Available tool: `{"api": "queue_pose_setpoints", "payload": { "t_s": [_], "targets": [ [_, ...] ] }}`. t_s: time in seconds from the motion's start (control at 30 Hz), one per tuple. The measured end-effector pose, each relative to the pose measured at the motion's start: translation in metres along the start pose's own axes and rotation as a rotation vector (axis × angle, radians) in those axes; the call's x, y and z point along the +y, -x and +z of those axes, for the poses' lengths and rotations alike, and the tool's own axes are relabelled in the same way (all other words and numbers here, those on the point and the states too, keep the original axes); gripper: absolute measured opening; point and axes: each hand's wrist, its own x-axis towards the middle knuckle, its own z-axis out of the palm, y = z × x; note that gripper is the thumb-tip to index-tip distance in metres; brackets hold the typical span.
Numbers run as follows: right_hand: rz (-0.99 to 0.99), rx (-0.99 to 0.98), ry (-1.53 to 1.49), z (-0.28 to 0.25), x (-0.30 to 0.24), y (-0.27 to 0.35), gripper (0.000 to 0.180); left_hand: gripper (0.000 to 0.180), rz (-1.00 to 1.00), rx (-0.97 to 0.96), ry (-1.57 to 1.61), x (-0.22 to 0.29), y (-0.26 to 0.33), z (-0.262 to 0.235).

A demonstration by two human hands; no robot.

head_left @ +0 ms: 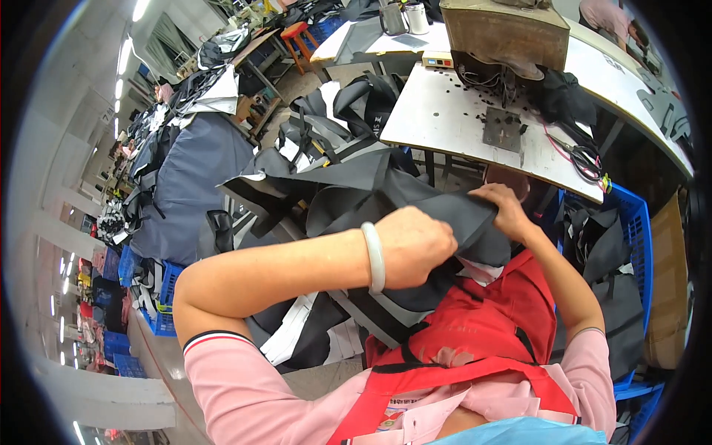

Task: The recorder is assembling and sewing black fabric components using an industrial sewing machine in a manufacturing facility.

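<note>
A large dark grey fabric piece is spread over my lap and out to the left. My left hand, with a pale bangle at the wrist, is closed in a fist against this fabric; what lies inside the fingers is mostly hidden. To the right, my right hand pinches the fabric's edge between thumb and fingers. Below the hands, more dark fabric with white pieces falls across the red apron.
Ahead stands a white sewing table with a machine, black scraps and scissors. A blue crate of dark pieces is at my right. Fabric heaps fill the left, beside another blue crate.
</note>
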Motion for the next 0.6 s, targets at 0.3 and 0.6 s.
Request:
{"api": "queue_pose_setpoints", "payload": {
  "t_s": [0.3,0.6],
  "targets": [
    [0.087,-0.205,-0.465,-0.040,-0.142,-0.007,0.027,0.044,-0.187,-0.050,-0.029,-0.038,-0.030,-0.032],
    [0.147,-0.445,-0.646,-0.123,-0.106,0.015,0.038,0.033,-0.143,0.058,0.382,-0.023,0.011,-0.077]
  ]
}}
